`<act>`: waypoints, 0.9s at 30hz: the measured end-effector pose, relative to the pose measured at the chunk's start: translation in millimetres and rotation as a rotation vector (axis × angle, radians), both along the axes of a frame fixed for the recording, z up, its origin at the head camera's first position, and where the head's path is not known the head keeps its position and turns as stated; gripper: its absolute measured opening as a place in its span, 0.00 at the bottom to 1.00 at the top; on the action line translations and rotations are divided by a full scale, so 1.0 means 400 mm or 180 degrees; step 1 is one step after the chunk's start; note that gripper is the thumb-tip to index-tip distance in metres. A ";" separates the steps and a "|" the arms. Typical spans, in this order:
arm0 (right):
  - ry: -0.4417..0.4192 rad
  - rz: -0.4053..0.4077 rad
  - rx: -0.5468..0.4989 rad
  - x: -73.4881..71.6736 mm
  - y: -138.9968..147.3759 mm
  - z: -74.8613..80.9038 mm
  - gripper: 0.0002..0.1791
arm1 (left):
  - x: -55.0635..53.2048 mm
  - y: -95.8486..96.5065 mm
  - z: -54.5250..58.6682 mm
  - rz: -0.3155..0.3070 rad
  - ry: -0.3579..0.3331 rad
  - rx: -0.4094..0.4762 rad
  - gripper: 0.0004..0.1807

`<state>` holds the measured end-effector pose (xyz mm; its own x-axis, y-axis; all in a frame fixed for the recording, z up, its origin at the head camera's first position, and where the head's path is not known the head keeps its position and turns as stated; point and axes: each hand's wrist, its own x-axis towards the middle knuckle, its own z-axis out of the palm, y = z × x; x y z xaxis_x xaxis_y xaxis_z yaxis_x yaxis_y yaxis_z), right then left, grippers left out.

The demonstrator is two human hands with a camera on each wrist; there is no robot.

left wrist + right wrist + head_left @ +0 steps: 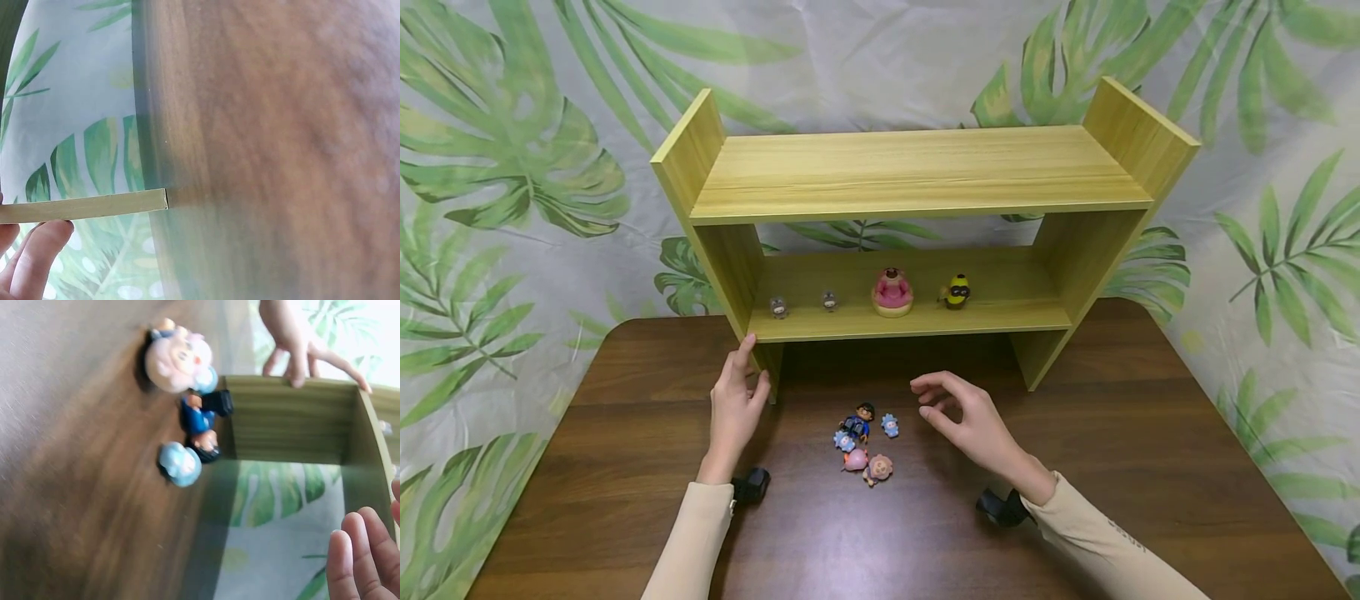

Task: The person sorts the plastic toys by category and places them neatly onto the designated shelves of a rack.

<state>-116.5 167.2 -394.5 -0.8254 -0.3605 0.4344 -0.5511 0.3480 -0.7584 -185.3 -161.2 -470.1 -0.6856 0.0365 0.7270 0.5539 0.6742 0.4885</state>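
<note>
My left hand (735, 412) touches the front edge of the wooden shelf's left side panel (766, 372), index finger extended up near the middle board's corner. In the left wrist view, its fingers (47, 250) lie right at the panel's edge. My right hand (973, 421) hovers over the table, loosely bent and holding nothing. Between the hands lie small toy figures: a dark-haired figure in blue (856, 423), a light-blue figure (890, 425), another light-blue figure (844, 441), a pink figure (855, 459) and a beige-pink figure (879, 468).
On the shelf's middle board (850, 327) stand two small grey figures, one (778, 308) further left than the other (829, 301), a pink figure (892, 293) and a yellow figure (957, 292). The shelf stands on a brown table (1075, 433) before a leaf-patterned cloth (512, 125).
</note>
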 end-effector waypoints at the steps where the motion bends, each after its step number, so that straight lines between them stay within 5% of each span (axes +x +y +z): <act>1: -0.0053 0.0006 0.0035 -0.002 0.000 -0.015 0.17 | 0.001 0.000 0.000 0.0005 0.0017 -0.0004 0.45; 6: -0.0314 0.0092 0.0178 -0.002 -0.008 -0.068 0.18 | 0.003 0.001 0.002 0.0007 0.0052 -0.0012 0.45; 27: -0.0563 0.0378 0.0400 0.008 -0.059 -0.134 0.20 | 0.000 0.003 0.003 0.0006 0.0097 -0.0015 0.46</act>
<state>-113.4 143.8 -448.2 -0.8331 -0.5018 0.2325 -0.4564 0.3864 -0.8015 -185.4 -160.1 -468.7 -0.6633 0.0387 0.7473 0.5671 0.6776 0.4682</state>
